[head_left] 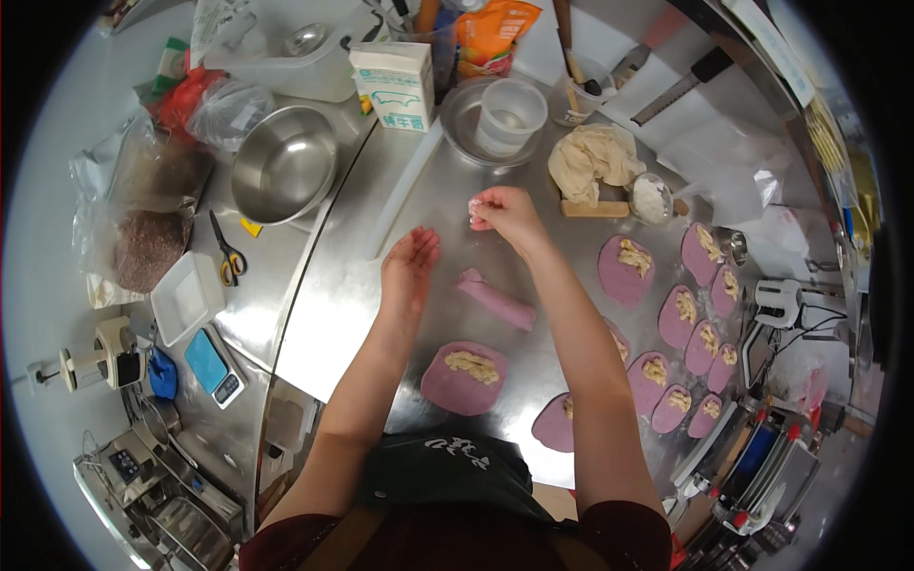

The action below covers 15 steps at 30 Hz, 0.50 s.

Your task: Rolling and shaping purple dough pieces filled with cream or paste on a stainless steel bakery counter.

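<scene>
My left hand (407, 276) is held palm up with slightly bent fingers and nothing in it, above the steel worktop (333, 324). My right hand (503, 214) is pinched, with white specks at the fingertips; what it holds is too small to make out. Just below and between my hands lies a rolled piece of pink dough (500, 305). Nearer me is a flat pink dough piece (443, 385) topped with pale shredded filling. Several similar pieces (652, 385) are laid out at the right. A translucent rolling pin (400, 200) lies beyond my left hand.
Steel bowl (281, 162), scissors (228, 252), scale (211, 362) and white tray (186, 300) at left; milk carton (390, 86), plastic tub (509, 119) at back; cloth (590, 162), wooden-handled sieve of white powder (650, 200) back right; electric mixer (776, 305) and rollered machine (743, 466) at right.
</scene>
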{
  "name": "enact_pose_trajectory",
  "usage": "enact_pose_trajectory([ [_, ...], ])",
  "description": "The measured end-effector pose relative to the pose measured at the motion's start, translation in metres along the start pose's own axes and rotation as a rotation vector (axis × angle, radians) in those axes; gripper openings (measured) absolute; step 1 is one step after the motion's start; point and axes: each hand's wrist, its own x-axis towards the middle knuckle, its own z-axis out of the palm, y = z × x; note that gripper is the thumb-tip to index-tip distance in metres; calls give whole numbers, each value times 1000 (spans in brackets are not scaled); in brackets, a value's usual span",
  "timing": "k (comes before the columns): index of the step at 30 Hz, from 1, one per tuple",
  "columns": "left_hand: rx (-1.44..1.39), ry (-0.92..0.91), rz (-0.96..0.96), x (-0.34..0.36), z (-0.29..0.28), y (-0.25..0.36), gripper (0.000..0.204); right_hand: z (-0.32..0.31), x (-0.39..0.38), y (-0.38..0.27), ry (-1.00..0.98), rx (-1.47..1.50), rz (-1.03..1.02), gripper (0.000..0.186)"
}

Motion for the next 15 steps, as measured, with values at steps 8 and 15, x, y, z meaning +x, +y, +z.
enact_pose_trajectory([
  [8,-114,-25,-70,23,-20,-1,32,22,29,10,65,-284,-187,18],
  [15,-407,-176,-229,66,23,-2,47,67,-12,18,97,-658,-463,33],
])
